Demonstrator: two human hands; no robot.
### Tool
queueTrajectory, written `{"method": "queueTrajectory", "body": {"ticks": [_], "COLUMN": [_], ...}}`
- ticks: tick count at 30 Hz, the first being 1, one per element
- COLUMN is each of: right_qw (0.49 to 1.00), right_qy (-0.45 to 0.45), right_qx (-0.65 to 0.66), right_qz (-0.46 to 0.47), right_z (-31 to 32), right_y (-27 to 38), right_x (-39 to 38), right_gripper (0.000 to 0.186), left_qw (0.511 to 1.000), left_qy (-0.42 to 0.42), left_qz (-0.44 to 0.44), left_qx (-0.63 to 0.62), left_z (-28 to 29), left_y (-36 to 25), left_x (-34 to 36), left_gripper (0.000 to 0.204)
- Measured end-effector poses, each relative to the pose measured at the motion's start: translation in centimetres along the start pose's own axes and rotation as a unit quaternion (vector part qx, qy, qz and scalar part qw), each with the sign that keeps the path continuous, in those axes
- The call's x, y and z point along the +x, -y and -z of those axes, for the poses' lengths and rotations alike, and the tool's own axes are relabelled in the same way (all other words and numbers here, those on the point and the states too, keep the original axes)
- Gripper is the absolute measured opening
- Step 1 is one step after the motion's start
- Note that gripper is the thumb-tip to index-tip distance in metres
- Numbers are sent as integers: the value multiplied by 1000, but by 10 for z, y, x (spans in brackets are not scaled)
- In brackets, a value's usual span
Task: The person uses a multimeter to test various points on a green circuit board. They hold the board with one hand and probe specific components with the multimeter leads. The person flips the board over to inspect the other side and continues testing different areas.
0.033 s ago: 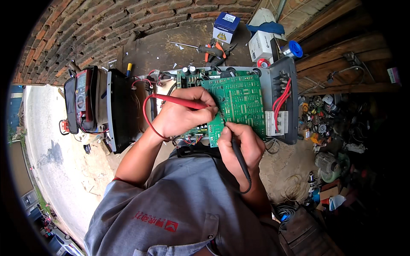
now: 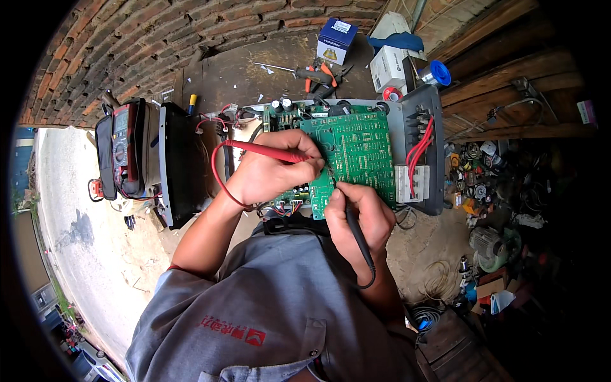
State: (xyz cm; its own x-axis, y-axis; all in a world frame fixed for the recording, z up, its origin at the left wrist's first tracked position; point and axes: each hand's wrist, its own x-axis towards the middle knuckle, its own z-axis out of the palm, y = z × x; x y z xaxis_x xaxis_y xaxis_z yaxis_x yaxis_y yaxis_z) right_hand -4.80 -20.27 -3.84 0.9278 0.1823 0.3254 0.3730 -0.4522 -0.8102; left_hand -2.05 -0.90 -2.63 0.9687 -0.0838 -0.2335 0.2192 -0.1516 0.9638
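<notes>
- Right hand, lower centre: pinching black test probe, tip down at the board.
- Left hand, centre: gripping red test probe (tip contact unclear).
- Green circuit board, centre: nothing visibly shifted since the earlier picture; probing seems steady.
- Digital multimeter, left edge area.
- Blue-white box, top.

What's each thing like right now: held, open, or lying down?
Red probe: held in the left hand
Black probe: held in the right hand
Board: uncovered, under the probe tips
Case: open, insides showing
Meter: screen facing up, too small to read
Screwdriver: lying down
Blue box: standing on the table
</notes>
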Motion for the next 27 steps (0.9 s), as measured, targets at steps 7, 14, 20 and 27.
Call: {"method": "queueTrajectory", "body": {"ticks": [7,14,20,27], "right_qw": [999,999,1000,1000], "right_qy": [-11,-19,-13,-8], "right_qx": [33,31,16,-1], "right_qz": [-2,-7,-3,4], "right_z": [1,-1,-1,0], "right_y": [-2,-3,-3,-2], "right_x": [-1,-3,-2,2], "right_gripper": [15,15,15,16], "left_qw": [1000,1000,999,999], "left_qy": [2,3,5,4], "left_qz": [4,-4,-11,-7], "left_qx": [-20,-30,-33,-35], "left_z": [0,2,2,0], "left_y": [1,3,3,4], "left_x": [0,-2,-3,-2], "left_gripper": [13,13,12,12]}}
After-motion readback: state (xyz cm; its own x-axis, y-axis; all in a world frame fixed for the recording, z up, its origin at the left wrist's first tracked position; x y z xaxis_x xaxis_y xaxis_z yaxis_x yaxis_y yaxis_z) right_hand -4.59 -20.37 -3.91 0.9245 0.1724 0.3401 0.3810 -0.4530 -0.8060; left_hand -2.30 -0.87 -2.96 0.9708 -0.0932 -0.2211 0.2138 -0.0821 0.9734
